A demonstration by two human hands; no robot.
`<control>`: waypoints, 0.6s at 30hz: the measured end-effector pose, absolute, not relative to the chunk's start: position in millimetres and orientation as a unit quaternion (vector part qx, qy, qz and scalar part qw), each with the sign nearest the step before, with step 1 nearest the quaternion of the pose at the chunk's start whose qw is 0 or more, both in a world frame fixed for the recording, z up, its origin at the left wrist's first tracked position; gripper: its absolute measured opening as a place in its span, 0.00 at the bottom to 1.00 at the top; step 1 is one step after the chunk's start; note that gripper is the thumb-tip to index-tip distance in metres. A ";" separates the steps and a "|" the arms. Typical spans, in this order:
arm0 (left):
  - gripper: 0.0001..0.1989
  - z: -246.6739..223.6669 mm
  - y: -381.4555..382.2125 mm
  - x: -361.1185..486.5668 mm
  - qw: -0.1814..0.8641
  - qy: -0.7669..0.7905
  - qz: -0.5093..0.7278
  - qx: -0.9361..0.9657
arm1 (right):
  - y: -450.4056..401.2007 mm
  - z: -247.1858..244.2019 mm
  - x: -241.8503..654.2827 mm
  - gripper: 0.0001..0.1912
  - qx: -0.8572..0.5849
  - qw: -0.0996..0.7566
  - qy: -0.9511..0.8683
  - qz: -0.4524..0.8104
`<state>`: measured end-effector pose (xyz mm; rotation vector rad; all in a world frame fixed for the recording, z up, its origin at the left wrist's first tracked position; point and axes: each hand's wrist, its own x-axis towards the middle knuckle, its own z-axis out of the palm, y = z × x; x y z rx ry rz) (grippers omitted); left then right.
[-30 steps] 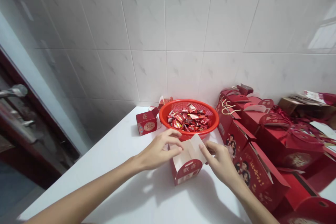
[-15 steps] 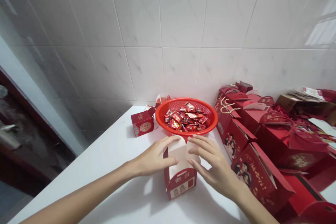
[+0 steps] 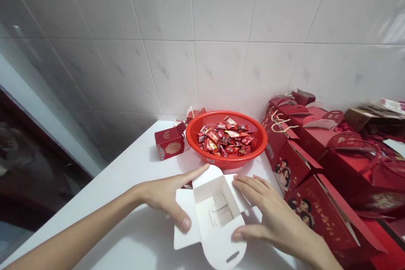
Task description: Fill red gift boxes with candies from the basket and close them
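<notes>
A small paper candy box (image 3: pixel 218 238) stands in front of me with its white inside facing up and its flaps folded outward. My left hand (image 3: pixel 163 194) holds it at the left: the thumb presses on the left flap, the index finger reaches to the back flap, and the other fingers are hidden behind. From the right, my right hand (image 3: pixel 278 215) grips it, with the fingers on the right flap and the thumb on the front flap, which has a slot. Nothing lies inside the box. Just behind it is a red plastic basket (image 3: pixel 228 163) of wrapped candies (image 3: pixel 224 139).
A closed red box (image 3: pixel 170 142) stands left of the basket on the white table (image 3: pixel 126 181). Several larger red gift boxes (image 3: pixel 329 215) crowd the right side. A tiled wall (image 3: pixel 221 63) rises behind, and the table's left edge drops to the floor.
The flaps have been spread outward, so the inside of the box now faces up. My hands have moved apart and down along its sides. The view has shifted slightly.
</notes>
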<state>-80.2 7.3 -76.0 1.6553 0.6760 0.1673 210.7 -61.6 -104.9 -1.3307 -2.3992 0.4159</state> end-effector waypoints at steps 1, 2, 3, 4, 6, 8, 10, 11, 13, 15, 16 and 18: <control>0.63 -76.8 8.2 -80.2 0.639 0.282 0.066 0.713 | -61.7 -105.7 210.8 0.49 -0.479 0.173 -0.846 0.160; 0.63 -78.0 8.8 -79.9 0.650 0.274 0.061 0.706 | -61.6 -106.6 211.1 0.49 -0.483 0.170 -0.842 0.170; 0.63 -79.3 9.5 -79.4 0.657 0.273 0.056 0.700 | -61.4 -107.6 211.5 0.48 -0.486 0.172 -0.839 0.177; 0.63 -80.7 10.3 -79.1 0.661 0.275 0.051 0.697 | -61.3 -108.7 212.0 0.48 -0.486 0.178 -0.836 0.181; 0.63 -83.9 12.6 -79.2 0.655 0.284 0.051 0.699 | -61.2 -110.6 212.7 0.46 -0.483 0.197 -0.834 0.180; 0.63 -87.4 15.7 -80.6 0.636 0.292 0.061 0.712 | -61.7 -112.1 213.1 0.44 -0.481 0.213 -0.832 0.176; 0.62 -91.0 19.2 -82.9 0.617 0.299 0.067 0.725 | -62.3 -113.0 213.4 0.43 -0.482 0.218 -0.830 0.175; 0.63 -92.7 20.7 -84.2 0.609 0.306 0.067 0.729 | -62.5 -113.4 213.5 0.43 -0.483 0.219 -0.829 0.176; 0.64 -95.5 23.2 -86.7 0.596 0.323 0.062 0.732 | -62.7 -114.4 213.7 0.42 -0.482 0.225 -0.829 0.172; 0.65 -97.5 24.8 -88.5 0.585 0.338 0.060 0.735 | -62.2 -115.8 213.7 0.41 -0.477 0.238 -0.830 0.164; 0.65 -98.1 25.4 -89.1 0.580 0.344 0.062 0.736 | -61.7 -116.6 213.6 0.41 -0.476 0.243 -0.830 0.159; 0.65 -98.9 26.4 -90.1 0.567 0.353 0.068 0.741 | -60.4 -118.2 213.1 0.40 -0.476 0.251 -0.830 0.149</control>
